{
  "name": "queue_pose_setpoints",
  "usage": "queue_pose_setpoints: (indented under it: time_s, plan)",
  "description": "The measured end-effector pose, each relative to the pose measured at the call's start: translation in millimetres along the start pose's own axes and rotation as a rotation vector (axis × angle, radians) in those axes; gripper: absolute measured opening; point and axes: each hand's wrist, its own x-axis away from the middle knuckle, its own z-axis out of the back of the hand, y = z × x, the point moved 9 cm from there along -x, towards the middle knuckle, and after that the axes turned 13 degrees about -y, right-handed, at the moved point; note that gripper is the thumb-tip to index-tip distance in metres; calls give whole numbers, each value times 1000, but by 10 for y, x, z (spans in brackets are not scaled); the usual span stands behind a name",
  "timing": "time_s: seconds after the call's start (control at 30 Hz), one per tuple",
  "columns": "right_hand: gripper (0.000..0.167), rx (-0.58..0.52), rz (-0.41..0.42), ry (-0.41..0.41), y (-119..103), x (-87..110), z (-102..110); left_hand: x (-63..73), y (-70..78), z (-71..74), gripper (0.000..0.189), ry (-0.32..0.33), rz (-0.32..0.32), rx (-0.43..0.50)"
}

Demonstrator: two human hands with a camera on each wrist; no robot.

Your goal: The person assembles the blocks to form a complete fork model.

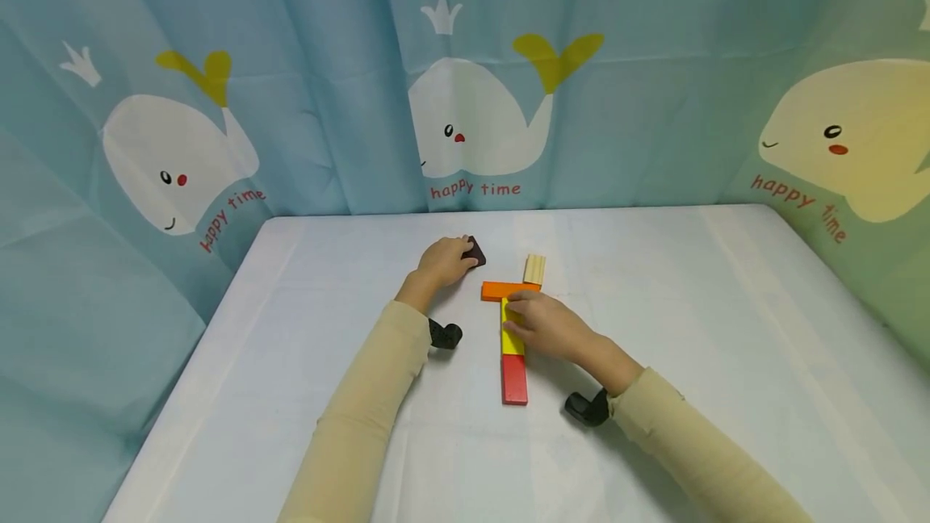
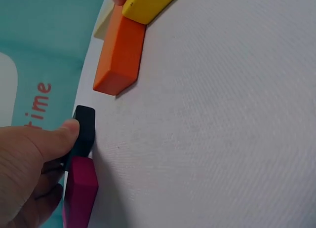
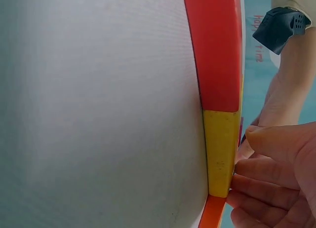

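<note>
At the far middle of the table my left hand (image 1: 445, 263) pinches a black block (image 2: 85, 124), thumb on its near face and fingers behind it. A magenta block (image 2: 81, 191) sits right beside the black one, by the lower fingers. My right hand (image 1: 548, 325) rests over a yellow block (image 1: 513, 344), its fingers loosely extended at the block's side and top in the right wrist view. The yellow block lies in line with a red block (image 1: 514, 380) on its near side. Crosswise at its far end is an orange block (image 1: 496, 290), partly covered by right fingers.
A pale ridged wooden block (image 1: 534, 269) stands just beyond the orange block's right end. The white-covered table (image 1: 291, 394) meets a blue curtain (image 1: 327, 87) printed with whales at its back and sides. Black wrist cameras (image 1: 445, 335) hang under both wrists.
</note>
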Motion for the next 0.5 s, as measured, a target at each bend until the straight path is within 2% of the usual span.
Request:
queue_pose_setpoints:
  time_s: [0.17,0.37,0.5]
  plan:
    - [28,6,12,7,-3,-6,5,-11,21,-1,42,18,-28,25]
    - [27,5,16,0,5,-4,-16,-34,81,-61,43,-46,-49,16]
    - [29,6,12,-4,7,-3,-13,-34,110,-50,42,-60,-43,1]
